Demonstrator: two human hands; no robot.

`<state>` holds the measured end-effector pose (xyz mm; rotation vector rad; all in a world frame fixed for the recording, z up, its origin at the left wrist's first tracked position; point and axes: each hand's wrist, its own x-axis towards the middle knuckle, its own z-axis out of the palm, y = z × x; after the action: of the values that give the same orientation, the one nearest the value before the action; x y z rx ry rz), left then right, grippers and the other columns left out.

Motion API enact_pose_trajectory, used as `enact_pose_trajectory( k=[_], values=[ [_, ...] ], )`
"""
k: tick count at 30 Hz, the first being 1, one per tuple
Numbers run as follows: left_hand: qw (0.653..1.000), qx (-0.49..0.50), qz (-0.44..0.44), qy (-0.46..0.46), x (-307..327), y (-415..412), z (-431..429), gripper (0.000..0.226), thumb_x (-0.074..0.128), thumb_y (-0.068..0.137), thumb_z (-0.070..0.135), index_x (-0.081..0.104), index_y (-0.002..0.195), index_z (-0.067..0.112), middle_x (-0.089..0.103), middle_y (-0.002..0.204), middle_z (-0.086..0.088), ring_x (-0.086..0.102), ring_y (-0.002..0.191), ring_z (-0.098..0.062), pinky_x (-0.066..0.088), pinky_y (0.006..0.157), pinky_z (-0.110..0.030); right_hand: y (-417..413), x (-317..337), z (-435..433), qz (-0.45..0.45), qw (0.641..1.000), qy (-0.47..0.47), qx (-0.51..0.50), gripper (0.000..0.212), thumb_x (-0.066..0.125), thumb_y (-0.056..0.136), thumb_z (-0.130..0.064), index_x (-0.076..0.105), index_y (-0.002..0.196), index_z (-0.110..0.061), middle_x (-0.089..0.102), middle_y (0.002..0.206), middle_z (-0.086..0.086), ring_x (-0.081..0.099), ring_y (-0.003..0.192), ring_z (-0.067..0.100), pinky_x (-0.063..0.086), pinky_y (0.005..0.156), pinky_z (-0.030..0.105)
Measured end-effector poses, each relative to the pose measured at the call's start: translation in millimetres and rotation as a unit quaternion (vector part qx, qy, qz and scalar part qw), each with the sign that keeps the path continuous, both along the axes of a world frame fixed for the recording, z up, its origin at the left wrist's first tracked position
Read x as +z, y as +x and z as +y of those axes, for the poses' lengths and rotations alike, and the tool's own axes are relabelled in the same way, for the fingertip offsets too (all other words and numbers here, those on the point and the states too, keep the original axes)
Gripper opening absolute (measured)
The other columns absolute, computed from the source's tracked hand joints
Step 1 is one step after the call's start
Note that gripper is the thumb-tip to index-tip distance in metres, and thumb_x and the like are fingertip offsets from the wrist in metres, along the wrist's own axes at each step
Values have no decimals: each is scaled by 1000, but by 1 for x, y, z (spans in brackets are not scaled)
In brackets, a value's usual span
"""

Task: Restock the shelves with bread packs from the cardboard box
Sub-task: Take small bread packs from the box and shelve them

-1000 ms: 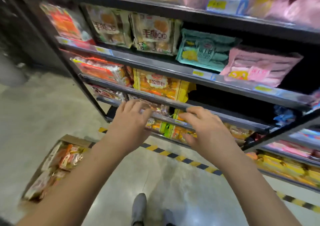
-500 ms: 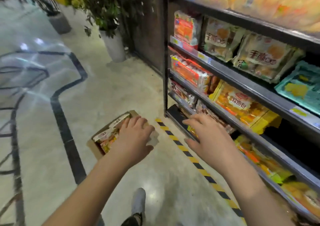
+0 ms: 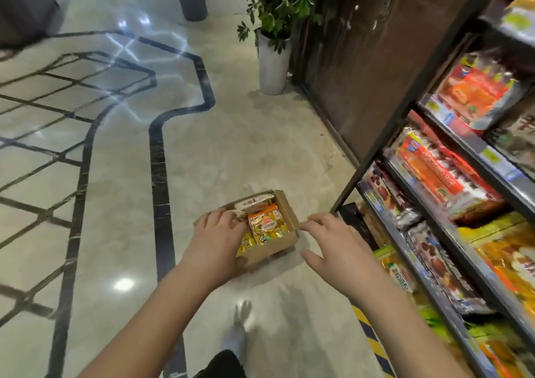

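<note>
A cardboard box (image 3: 285,240) sits on the floor just left of the shelf unit, holding bread packs; a yellow-orange pack (image 3: 267,225) lies on top and a white one (image 3: 253,201) behind it. My left hand (image 3: 215,244) hovers over the box's left part with relaxed fingers, holding nothing. My right hand (image 3: 337,247) is spread in the air to the right of the box, empty. The shelves (image 3: 451,233) on the right carry rows of red, orange, brown and yellow bread packs.
A white planter with a green plant (image 3: 273,62) stands beyond the box by a dark wall panel (image 3: 362,68). Yellow-black hazard tape (image 3: 372,337) runs along the shelf base. My shoe (image 3: 237,335) is on the polished floor below the hands.
The view swung left from the shelves to the floor. Both hands left the shelf edge and moved down toward the box, the left one now over it.
</note>
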<state>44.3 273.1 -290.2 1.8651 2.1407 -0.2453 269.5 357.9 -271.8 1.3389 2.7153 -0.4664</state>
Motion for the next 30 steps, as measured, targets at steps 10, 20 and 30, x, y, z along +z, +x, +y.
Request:
enact_pose_trajectory(
  k=[10, 20, 30],
  values=[
    [997, 59, -19, -41, -23, -95, 47, 66, 63, 97, 53, 43, 155, 28, 37, 161, -6, 25, 154, -30, 19, 128, -48, -102, -30, 68, -42, 996, -58, 47, 55, 61, 96, -35, 46, 149, -34, 42, 153, -7, 44, 138, 19, 40, 113, 39],
    [981, 152, -7, -119, -70, -109, 134, 61, 57, 102, 46, 39, 156, 24, 34, 163, -10, 27, 153, -31, 23, 126, -45, -136, -88, 194, -50, 989, -104, 97, 50, 59, 99, -36, 49, 147, -31, 45, 147, -9, 48, 132, 15, 41, 108, 35],
    [957, 226, -68, -168, -147, -129, 204, 64, 62, 100, 46, 40, 155, 24, 40, 160, -7, 38, 147, -29, 33, 121, -41, -164, -171, 292, -79, 975, -163, 132, 45, 61, 98, -37, 54, 142, -28, 50, 139, -7, 53, 126, 16, 45, 103, 35]
  ],
)
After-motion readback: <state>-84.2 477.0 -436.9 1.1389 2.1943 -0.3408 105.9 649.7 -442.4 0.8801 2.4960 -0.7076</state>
